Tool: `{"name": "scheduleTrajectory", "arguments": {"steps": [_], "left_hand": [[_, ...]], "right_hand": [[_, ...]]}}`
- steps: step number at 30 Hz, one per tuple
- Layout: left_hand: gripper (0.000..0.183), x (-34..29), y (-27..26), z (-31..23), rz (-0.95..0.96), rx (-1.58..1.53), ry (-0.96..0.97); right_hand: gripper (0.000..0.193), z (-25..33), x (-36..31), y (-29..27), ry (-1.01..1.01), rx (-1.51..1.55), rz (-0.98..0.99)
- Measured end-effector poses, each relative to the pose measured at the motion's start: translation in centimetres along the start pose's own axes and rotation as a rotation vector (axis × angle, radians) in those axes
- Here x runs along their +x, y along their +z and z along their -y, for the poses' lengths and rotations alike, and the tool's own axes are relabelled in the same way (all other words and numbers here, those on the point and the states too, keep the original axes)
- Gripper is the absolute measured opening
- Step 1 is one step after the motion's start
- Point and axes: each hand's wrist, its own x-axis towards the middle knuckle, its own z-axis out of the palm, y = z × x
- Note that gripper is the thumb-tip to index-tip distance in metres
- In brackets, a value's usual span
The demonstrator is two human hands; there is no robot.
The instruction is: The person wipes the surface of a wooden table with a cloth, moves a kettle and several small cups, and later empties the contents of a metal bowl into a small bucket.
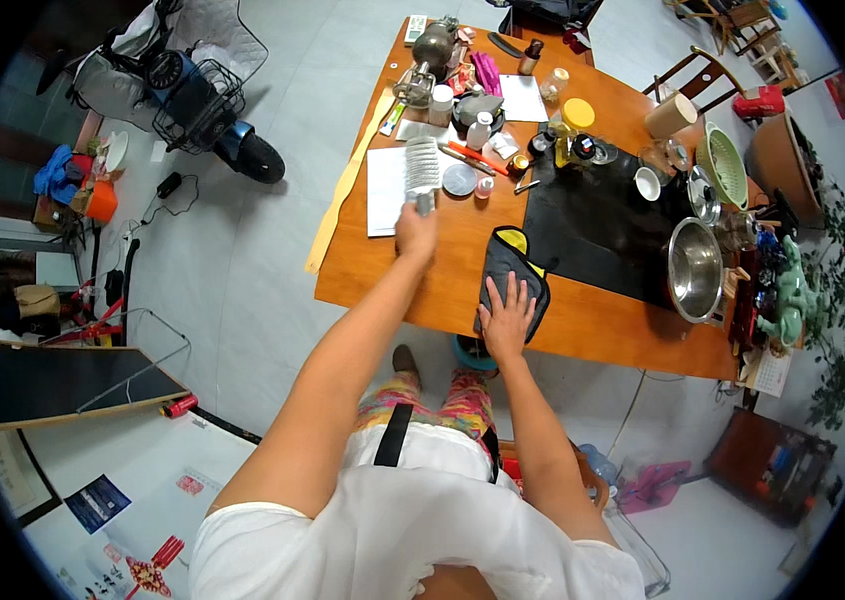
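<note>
My left hand [416, 235] is closed around the grey handle of a brush with a pale, ridged head [423, 165]. Its head points away from me, over a white sheet of paper [383, 205]. On the near edge of the wooden table, my right hand [508, 316] lies with fingers spread on a folded dark grey cloth [496, 268]. Yellow lining shows at the cloth's far edge. Just right of the brush are a round, clear-lidded container [459, 180] and a small pink bottle [484, 188].
A long wooden strip [348, 195] runs along the table's left edge. Bottles and jars crowd the far side, including one with a yellow lid [578, 113]. To the right are a black mat [593, 215], a steel bowl [695, 270] and a green basket [721, 165]. A scooter [208, 110] stands at left.
</note>
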Motion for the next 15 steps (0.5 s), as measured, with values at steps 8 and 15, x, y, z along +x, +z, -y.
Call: {"name": "scheduleTrajectory", "arguments": {"steps": [8, 15], "left_hand": [[0.042, -1.8, 3.8, -3.4, 0.205, 0.175, 0.019], [0.041, -1.8, -3.4, -2.9, 0.292, 0.148, 0.453]], "right_hand": [[0.063, 0.8, -3.4, 0.5, 0.037, -0.023, 0.081], [0.06, -0.6, 1.7, 0.8, 0.01, 0.001, -0.012]]}}
